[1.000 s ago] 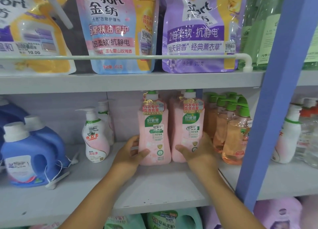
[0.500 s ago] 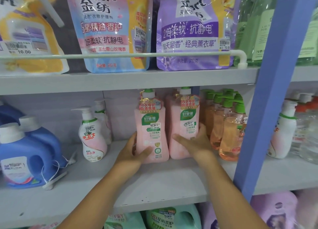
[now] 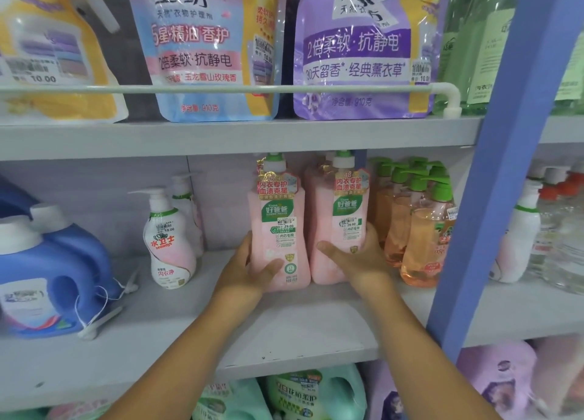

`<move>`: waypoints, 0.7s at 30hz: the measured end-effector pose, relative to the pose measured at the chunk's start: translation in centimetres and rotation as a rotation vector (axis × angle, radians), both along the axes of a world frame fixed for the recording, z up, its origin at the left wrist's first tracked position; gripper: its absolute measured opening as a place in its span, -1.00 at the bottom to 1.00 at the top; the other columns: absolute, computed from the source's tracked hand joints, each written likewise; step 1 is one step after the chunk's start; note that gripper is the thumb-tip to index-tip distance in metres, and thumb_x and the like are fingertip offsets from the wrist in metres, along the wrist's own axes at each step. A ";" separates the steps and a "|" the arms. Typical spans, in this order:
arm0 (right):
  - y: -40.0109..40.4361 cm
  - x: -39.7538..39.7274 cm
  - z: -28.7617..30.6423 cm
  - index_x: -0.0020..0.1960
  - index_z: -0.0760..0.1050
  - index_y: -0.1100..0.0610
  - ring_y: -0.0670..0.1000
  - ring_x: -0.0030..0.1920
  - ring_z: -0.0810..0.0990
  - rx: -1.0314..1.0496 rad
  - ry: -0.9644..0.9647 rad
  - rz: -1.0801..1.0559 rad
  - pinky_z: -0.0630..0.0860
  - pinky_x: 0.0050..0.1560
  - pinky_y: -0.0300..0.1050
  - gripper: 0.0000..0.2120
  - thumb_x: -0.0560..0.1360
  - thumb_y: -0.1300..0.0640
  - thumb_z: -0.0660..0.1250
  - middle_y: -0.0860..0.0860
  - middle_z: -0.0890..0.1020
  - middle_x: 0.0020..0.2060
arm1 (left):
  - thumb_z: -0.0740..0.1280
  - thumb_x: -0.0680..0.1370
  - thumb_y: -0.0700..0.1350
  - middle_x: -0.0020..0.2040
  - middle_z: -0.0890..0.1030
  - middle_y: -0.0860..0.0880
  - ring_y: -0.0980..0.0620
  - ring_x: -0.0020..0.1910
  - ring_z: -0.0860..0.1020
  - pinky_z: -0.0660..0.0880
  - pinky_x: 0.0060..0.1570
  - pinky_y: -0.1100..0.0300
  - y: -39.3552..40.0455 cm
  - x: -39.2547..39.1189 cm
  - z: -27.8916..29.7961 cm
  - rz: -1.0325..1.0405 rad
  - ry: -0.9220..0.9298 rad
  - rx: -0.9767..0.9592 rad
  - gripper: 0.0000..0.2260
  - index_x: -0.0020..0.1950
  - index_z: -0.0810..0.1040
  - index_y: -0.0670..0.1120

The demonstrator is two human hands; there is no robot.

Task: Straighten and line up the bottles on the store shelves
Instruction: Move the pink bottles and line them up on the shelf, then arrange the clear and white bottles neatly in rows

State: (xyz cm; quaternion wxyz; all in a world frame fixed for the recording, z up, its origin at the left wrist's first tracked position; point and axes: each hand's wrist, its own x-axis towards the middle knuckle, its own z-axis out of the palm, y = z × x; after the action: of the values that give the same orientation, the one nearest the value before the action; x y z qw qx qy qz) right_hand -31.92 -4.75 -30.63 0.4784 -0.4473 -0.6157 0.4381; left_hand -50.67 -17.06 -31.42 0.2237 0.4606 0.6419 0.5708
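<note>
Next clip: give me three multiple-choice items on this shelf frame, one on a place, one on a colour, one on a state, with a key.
1. What stands directly right of the two pink bottles?
A. blue jugs
B. orange pump bottles
C. purple pouch

2. What colour are the orange bottles' pumps?
A. green
B. red
C. white

3. How are the hands?
A. both hang free
B. one grips, one is free
C. each grips a pink bottle

Key:
1 B, orange pump bottles adjoin right pink bottle.
2 A, the pumps are green.
3 C, left hand grips left pink bottle; right hand grips the other.
</note>
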 end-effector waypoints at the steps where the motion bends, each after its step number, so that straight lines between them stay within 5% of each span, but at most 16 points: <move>1: -0.2 -0.1 -0.3 0.30 0.37 -0.09 -0.14 0.06 0.63 0.032 -0.012 -0.020 0.56 -0.08 -0.24 -0.19 0.17 -0.07 0.72 -0.14 0.63 0.08 | 0.52 0.51 -0.07 0.10 0.61 0.32 0.38 0.01 0.60 0.52 -0.06 0.42 -0.1 0.0 -0.1 0.030 -0.009 0.024 -0.54 0.33 0.45 0.18; 4: -0.1 -0.1 -1.0 0.37 0.35 -0.15 -0.03 0.18 0.63 0.090 -0.045 -0.028 0.63 0.16 0.06 -0.03 0.04 -0.23 0.68 -0.07 0.59 0.22 | 0.55 0.49 -0.08 0.13 0.61 0.23 0.17 0.13 0.60 0.58 -0.01 0.26 -0.2 0.4 0.1 0.060 0.012 0.044 -0.54 0.28 0.44 0.19; 8: -2.3 0.6 -0.3 0.44 0.33 -0.05 0.01 0.19 0.61 0.113 -0.097 -0.089 0.57 0.21 0.06 -0.05 0.16 -0.13 0.69 -0.05 0.57 0.25 | 0.52 0.52 -0.04 0.37 0.51 0.11 0.11 0.29 0.51 0.48 0.27 0.16 -1.3 0.4 -0.1 0.129 0.016 0.035 -0.45 0.45 0.39 0.14; 12: -9.1 -0.6 1.1 0.45 0.39 0.06 0.05 0.23 0.53 0.267 -0.023 -0.224 0.45 0.15 -0.04 -0.35 0.43 0.10 0.57 0.01 0.52 0.29 | 0.58 0.46 -0.13 0.29 0.41 0.05 -0.04 0.30 0.46 0.41 0.24 0.13 -5.3 -4.0 0.7 0.670 0.173 0.338 -0.37 0.46 0.39 -0.06; 16: -13.0 -6.8 3.3 0.18 0.53 -0.05 -0.10 0.10 0.61 0.213 0.114 0.166 0.50 0.08 -0.27 -0.69 0.52 0.22 0.46 -0.12 0.62 0.12 | 0.64 0.37 -0.05 0.44 0.41 -0.09 -0.09 0.44 0.41 0.34 0.35 0.10 -4.9 -9.2 2.0 0.713 0.009 0.056 -0.01 0.62 0.12 -0.13; 19: -11.5 -13.2 4.2 0.19 0.50 -0.01 -0.18 -0.01 0.60 0.159 -0.001 0.286 0.43 -0.09 -0.47 -0.73 0.54 0.22 0.40 -0.11 0.62 0.08 | 0.57 0.45 -0.02 0.14 0.55 0.02 -0.03 0.17 0.58 0.40 0.05 0.18 -4.5 -10.8 2.1 0.568 0.045 -0.087 -0.34 0.45 0.33 -0.05; 21: -10.0 -16.4 4.3 0.27 0.50 0.09 -0.03 0.05 0.62 0.171 -0.082 0.271 0.45 -0.03 -0.34 -0.71 0.56 0.23 0.34 -0.01 0.62 0.13 | 0.54 0.48 -0.01 0.06 0.55 0.06 0.00 -0.02 0.58 0.39 -0.07 0.18 -5.9 -10.5 2.2 0.551 0.078 -0.106 -0.51 0.31 0.38 0.00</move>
State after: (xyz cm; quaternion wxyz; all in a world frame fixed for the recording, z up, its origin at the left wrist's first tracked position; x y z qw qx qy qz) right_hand -48.34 -14.75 -26.32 0.4257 -0.3352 -0.7245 0.4260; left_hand -61.17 -22.98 -29.26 0.0588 0.2781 0.7801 0.5574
